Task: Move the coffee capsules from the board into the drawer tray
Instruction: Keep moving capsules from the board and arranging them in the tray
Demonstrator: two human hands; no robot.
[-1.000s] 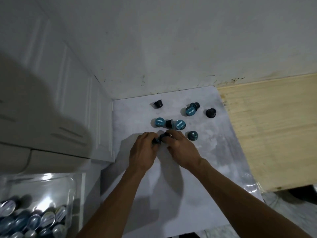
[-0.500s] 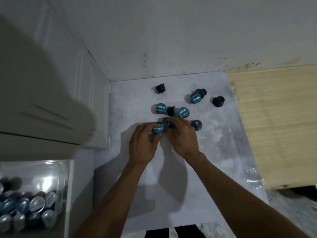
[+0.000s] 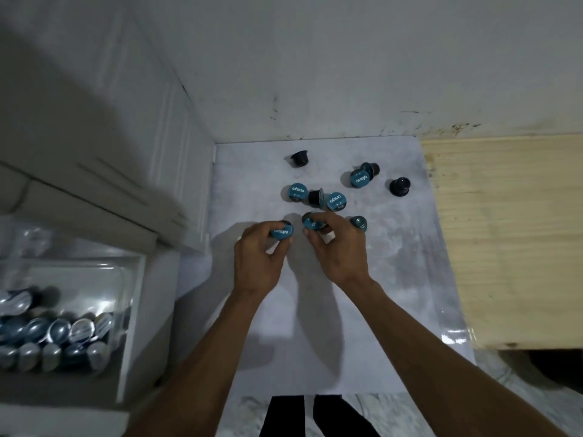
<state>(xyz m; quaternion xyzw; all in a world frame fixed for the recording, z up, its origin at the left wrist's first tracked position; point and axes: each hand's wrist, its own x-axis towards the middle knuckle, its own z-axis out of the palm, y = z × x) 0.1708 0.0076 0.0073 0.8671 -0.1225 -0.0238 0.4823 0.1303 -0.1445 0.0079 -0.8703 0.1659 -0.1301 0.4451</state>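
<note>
Several dark coffee capsules with teal lids lie scattered on the pale grey board (image 3: 394,279). My left hand (image 3: 257,263) pinches one capsule (image 3: 281,232) with its teal lid facing up. My right hand (image 3: 337,247) closes its fingertips on another capsule (image 3: 309,223) just to the right. Loose capsules sit beyond my hands: one at the back (image 3: 299,158), a pair at the right (image 3: 359,179), a dark one (image 3: 399,186), a cluster of three (image 3: 317,198), and one beside my right hand (image 3: 359,223). The clear drawer tray (image 3: 126,298) at lower left holds several capsules (image 3: 56,335).
A white cabinet (image 3: 110,137) rises at the left above the open drawer. A wooden surface (image 3: 511,241) borders the board on the right. A stained white wall (image 3: 347,74) stands behind the board. Dark trouser legs (image 3: 315,417) show at the bottom edge.
Both hands have closed on a capsule each and tipped them up, the left one's teal lid now facing up. The view has shifted, so the drawer tray shows more.
</note>
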